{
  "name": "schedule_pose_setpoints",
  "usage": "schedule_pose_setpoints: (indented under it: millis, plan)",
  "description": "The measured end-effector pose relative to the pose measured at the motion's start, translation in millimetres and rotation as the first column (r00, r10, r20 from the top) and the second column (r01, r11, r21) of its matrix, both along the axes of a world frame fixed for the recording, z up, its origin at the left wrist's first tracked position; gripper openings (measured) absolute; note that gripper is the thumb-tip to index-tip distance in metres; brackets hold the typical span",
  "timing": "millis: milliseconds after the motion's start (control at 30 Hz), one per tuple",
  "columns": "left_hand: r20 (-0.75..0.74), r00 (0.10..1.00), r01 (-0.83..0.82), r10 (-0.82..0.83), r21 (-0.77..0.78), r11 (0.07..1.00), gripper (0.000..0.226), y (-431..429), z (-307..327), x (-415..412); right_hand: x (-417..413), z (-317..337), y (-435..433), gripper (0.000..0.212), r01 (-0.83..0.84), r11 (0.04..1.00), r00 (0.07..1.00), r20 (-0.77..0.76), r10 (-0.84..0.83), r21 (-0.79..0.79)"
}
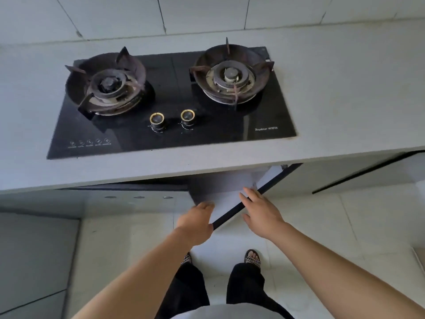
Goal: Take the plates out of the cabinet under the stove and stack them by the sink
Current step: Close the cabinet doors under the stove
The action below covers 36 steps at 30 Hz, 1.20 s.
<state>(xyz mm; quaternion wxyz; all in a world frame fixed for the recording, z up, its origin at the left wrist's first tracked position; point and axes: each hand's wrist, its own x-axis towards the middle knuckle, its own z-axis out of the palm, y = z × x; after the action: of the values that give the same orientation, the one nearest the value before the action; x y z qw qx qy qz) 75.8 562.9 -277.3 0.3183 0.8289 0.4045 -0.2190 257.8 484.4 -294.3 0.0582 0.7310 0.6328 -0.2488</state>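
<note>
Nearest me, my sandals [253, 259] are standing on the pale tiled floor [310, 226]. Just ahead, both grips are on the cabinet door [230, 198], which is hanging open toward me beneath the stove [174, 134].

My left grip [195, 221] is curling round the door's free end. Its thumb is on the near corner and its fingers are on the pale inner face, so it is holding the door. My right grip [262, 211] is lying wide and flat, with its fingers straight across the door's dark top edge and nothing clasped.

Behind the door, the cabinet [202, 183] is running back under the overhang of the grey bench [161, 165]. That overhang is hiding its inside, so I cannot tell where the plates are sitting or what else it is holding.

Up on the bench, the black glass stove is carrying two gold-ringed knobs [156, 120] near its front edge. Two burners [108, 86] under dark pan supports are sitting behind them, with nothing on them. Farthest off, the tiled wall [207, 12] is rising behind the bench.
</note>
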Motion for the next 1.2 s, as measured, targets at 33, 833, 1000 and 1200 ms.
schedule_pose_setpoints:
  millis: [33, 833, 1000, 1200]
  plan:
    - [-0.002, 1.0, -0.025, 0.025, -0.006, 1.0, 0.059, -4, -1, 4, 6, -3, 0, 0.057, -0.04, 0.999, 0.999, 0.006, 0.041, -0.024]
    - [-0.027, 0.904, -0.414, 0.426, 0.187, 0.891, 0.071, -75, -23, 49, 50, -19, -13, 0.07, -0.251, 0.968, 0.967, 0.052, 0.25, 0.014]
    - [-0.042, 0.899, -0.417, 0.435, 0.212, 0.884, 0.073, -70, -23, 51, 49, -22, -4, 0.077, -0.236, 0.97, 0.97, 0.066, 0.233, 0.048]
    - [-0.064, 0.897, -0.414, 0.437, 0.221, 0.883, 0.075, -62, -24, 56, 48, -25, 1, 0.084, -0.234, 0.971, 0.97, 0.084, 0.228, 0.058]
